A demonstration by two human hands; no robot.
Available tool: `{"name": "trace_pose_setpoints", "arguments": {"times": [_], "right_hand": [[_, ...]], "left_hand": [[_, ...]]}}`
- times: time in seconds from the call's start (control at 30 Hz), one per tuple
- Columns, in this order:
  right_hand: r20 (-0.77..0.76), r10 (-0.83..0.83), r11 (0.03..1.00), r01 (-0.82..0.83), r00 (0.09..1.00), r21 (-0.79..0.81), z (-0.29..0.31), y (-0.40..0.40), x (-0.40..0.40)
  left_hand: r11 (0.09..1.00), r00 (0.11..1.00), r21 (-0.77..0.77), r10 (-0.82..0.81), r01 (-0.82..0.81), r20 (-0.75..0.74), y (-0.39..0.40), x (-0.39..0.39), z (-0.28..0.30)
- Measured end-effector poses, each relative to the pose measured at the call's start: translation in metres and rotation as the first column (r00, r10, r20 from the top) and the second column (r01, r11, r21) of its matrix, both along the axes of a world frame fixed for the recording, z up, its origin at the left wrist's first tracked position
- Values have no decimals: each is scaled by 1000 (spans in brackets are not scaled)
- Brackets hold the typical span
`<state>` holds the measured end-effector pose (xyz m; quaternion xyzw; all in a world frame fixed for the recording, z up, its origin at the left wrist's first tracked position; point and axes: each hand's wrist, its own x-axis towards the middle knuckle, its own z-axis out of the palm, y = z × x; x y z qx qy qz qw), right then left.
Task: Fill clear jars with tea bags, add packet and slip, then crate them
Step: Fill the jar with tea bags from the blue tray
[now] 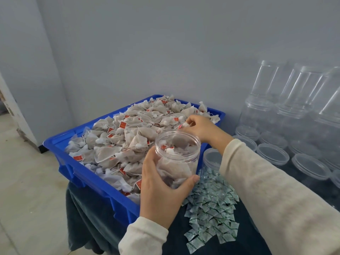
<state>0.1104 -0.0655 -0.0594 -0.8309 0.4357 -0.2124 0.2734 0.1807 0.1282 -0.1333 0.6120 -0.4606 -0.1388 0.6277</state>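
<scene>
2 of my hands are busy: my left hand wraps the clear jar, fingers curled round its far side and thumb pressed along the near wall close to the base, so the jar is tilted with its open mouth facing up and toward the bin. My right hand reaches over the far right part of the heap, and its fingertips pinch the red tag and white knot of 1 tea bag; the other fingers are bent loosely above it. Inside the jar several tea bags already lie, filling roughly the lower half, with a red tag showing near the rim. The jar hangs over the near right corner of the blue bin, which is heaped to the brim with the pile of tea bags, greyish mesh pouches with red tags and white knots. Just right of the jar, beyond my right forearm, 1 lid lies partly hidden. Below it a spread of small green-and-white packets covers the dark cloth draped over the table. Farther right, more clear lids lie in rows, and behind them stacked empty jars stand against the pale wall. Both my sleeves are cream. A light floor shows at left.
</scene>
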Motion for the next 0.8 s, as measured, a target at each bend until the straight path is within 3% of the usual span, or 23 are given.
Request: {"name": "trace_pose_setpoints", "arguments": {"times": [0.2,0.47,0.67,0.8], "right_hand": [[220,-38,989,5,975,147,34,20,-17],[465,16,1000,-26,885,16,81,61,-28],[515,83,996,-94,853,-3,94,90,-31],[420,113,994,-100,900,-54,87,100,-30]], "left_hand": [[1000,1000,15,-1,1,-3,1,0,0],[999,999,8,-33,33,-39,1,0,0],[999,999,23,-24,25,-23,0,0,-2],[999,999,36,-29,29,-25,-1,0,-3]]}}
